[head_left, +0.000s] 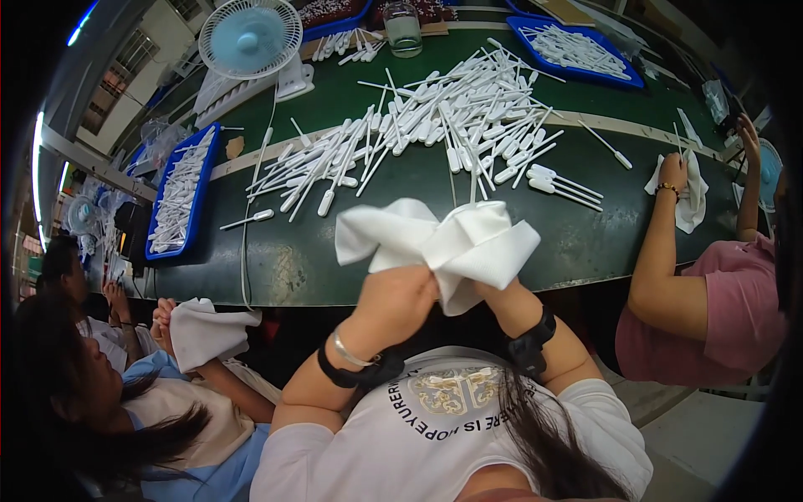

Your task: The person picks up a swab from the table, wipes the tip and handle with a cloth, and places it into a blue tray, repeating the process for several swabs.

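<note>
A folded white cloth (435, 238) is bunched between my hands at the near edge of the green table. My left hand (400, 294), fingers closed, grips the cloth from below. Beneath the cloth's right part is my right hand (502, 303), its fingers mostly covered but closed around the fabric. A thin white stem (473, 186) shows just above the cloth; whether it is held inside or lies behind cannot be told. Just beyond spreads a large heap of white plastic droppers (435, 125). One loose dropper (249, 219) lies to the left.
Blue trays of droppers stand at left (194, 176) and far right (590, 71). A fan (251, 40) and a glass jar (403, 33) are at the back. Co-workers sit on both sides, each with a white cloth; a cable (248, 243) crosses the table at left.
</note>
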`<act>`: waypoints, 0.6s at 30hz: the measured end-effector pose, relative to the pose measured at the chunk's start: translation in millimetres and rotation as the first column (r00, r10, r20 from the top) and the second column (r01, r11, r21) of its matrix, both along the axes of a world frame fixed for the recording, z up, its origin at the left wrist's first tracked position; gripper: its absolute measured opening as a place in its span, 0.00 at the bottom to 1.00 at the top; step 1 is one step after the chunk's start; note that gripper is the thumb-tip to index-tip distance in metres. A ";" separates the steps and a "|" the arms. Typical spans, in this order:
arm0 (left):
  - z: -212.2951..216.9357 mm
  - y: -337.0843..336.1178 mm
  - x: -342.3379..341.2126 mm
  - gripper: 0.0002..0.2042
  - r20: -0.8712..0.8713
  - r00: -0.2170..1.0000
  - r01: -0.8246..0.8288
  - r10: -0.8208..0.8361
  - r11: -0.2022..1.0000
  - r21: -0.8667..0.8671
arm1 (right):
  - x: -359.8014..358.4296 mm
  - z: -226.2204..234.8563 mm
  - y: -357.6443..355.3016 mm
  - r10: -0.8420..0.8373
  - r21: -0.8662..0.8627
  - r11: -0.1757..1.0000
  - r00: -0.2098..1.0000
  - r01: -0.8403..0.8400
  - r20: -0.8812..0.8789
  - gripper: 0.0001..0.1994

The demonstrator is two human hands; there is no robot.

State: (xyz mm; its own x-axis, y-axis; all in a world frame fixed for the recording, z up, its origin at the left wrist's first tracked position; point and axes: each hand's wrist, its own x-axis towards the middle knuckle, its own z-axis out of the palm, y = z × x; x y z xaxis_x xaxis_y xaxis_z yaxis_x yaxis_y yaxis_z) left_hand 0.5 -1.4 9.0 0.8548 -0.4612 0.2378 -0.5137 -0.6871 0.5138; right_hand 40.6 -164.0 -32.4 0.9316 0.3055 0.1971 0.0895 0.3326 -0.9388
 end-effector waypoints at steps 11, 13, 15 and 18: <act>5.3 2.7 17.9 0.10 -0.396 0.918 -0.346 0.000 0.488 -0.802 | -4.3 13.7 7.9 0.301 -0.552 0.834 0.843 -0.005 0.446 0.12; 4.4 7.2 16.7 0.11 -0.374 0.927 -0.338 0.011 0.456 -0.824 | -8.5 7.0 -0.8 0.342 -0.465 0.864 0.902 -0.191 0.264 0.12; 9.3 11.0 19.2 0.10 -0.366 0.930 -0.360 0.020 0.239 -0.902 | -12.8 3.0 -8.3 0.290 0.029 0.957 0.946 -0.289 -0.142 0.12; 17.4 12.9 23.7 0.10 -0.396 0.918 -0.394 0.005 0.121 -0.911 | -8.4 18.8 -17.4 0.197 -0.145 0.968 0.977 -0.207 -0.078 0.11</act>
